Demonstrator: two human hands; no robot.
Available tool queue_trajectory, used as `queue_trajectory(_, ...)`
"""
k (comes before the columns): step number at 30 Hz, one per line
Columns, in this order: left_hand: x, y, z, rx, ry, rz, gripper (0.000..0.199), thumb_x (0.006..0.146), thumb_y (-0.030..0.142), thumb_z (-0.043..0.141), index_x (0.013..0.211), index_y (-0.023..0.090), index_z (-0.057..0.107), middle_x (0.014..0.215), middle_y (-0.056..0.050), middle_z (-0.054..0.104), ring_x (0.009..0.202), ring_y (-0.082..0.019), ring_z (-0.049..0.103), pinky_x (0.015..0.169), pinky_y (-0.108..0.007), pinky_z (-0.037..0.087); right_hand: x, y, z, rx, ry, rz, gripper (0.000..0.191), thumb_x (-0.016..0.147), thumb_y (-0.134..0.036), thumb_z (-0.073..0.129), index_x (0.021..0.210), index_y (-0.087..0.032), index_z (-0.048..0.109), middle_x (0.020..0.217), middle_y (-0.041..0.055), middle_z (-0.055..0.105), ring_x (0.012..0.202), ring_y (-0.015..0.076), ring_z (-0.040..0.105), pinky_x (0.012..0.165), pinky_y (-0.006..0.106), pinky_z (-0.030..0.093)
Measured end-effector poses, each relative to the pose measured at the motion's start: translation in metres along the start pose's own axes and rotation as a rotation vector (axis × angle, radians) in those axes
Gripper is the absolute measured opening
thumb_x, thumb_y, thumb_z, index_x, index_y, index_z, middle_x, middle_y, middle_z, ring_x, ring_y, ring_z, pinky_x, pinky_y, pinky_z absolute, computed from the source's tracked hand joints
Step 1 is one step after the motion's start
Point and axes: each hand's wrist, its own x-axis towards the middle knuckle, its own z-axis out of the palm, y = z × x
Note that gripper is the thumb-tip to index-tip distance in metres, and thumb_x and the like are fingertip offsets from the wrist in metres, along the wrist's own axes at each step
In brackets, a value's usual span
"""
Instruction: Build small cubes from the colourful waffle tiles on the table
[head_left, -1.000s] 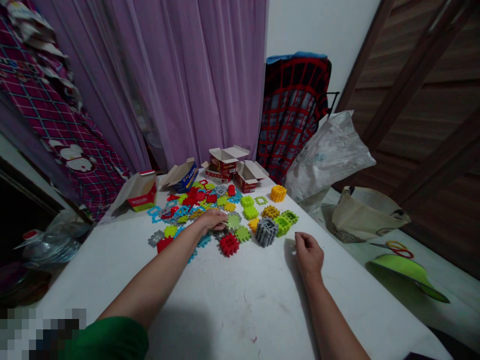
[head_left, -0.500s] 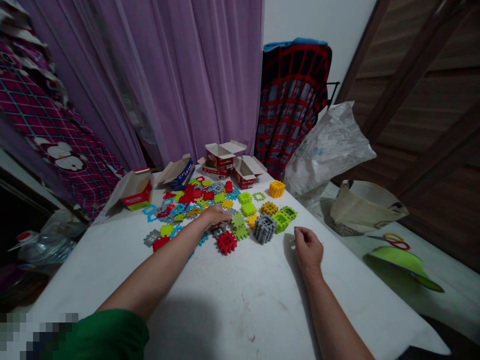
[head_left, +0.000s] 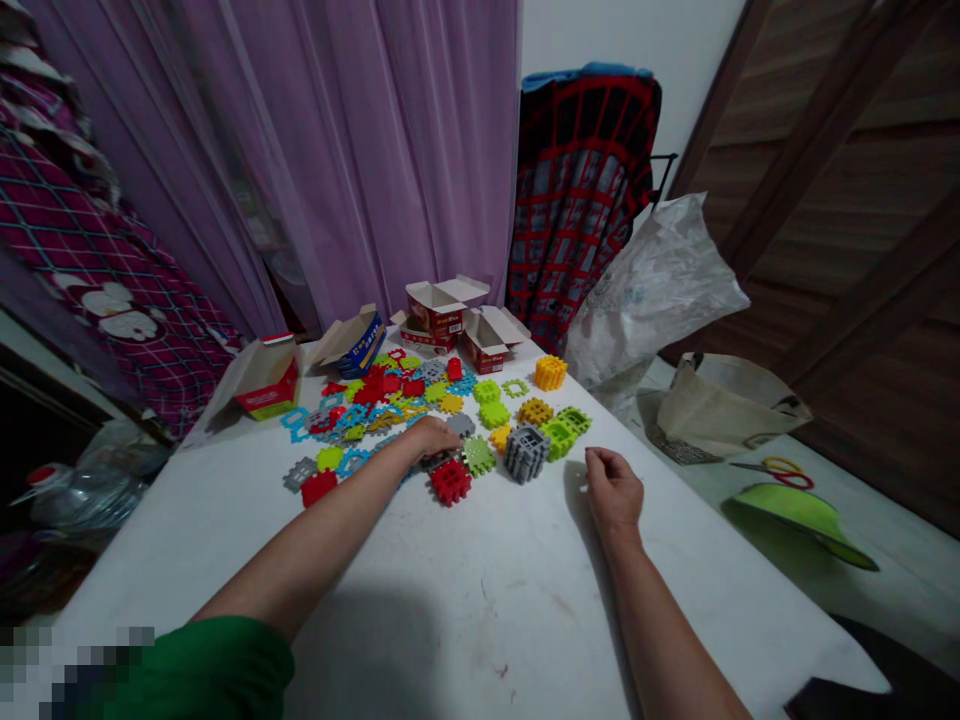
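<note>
My left hand point(head_left: 431, 438) reaches in among toothed plastic building pieces, its fingers curled down at a grey piece point(head_left: 460, 426). What its fingertips hold, if anything, is hidden. Just right of it lies a light green piece point(head_left: 478, 457), and a red toothed block point(head_left: 451, 483) is in front. My right hand point(head_left: 615, 490) rests on the table at the right, loosely closed, with nothing visible in it. Between the two hands stands a grey assembled block point(head_left: 526, 453), beside bright green joined cubes point(head_left: 566, 434).
Many loose pieces in red, blue, yellow and grey are spread over the white table point(head_left: 480, 590). Open cardboard boxes, including a blue box point(head_left: 364, 345) and a red box point(head_left: 274, 390), line the back. A yellow block point(head_left: 550, 372) stands near the right edge.
One of two light green pieces beside my left hand no longer shows there, and more of the grey piece is visible. My right hand has stayed put; the view has shifted slightly.
</note>
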Motion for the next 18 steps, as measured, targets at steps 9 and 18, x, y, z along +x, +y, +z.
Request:
queue_trajectory(9,-0.0016,0.0023,0.0009,0.051,0.0,-0.01,0.017,0.076,0.028,0.067,0.062,0.017,0.066,0.039,0.007,0.042,0.041,-0.009,0.037,0.044,-0.021,0.03,-0.0003,-0.0021,-0.0006,0.009,-0.006,0.001,0.045,0.065,-0.06,0.062,0.075,-0.017,0.07,0.068,0.0051,0.069,0.063,0.0186,0.057,0.064,0.032,0.047)
queue_trajectory(18,0.0013,0.0019,0.0039,0.046,-0.018,-0.007,0.017,0.073,0.025,0.068,0.058,0.017,0.063,0.037,0.007,0.042,0.038,-0.009,0.037,0.041,-0.021,0.029,0.0002,-0.0016,-0.0004,0.023,-0.017,0.005,0.042,0.065,-0.057,0.06,0.076,-0.017,0.07,0.063,0.0039,0.066,0.061,0.0177,0.055,0.061,0.031,0.045)
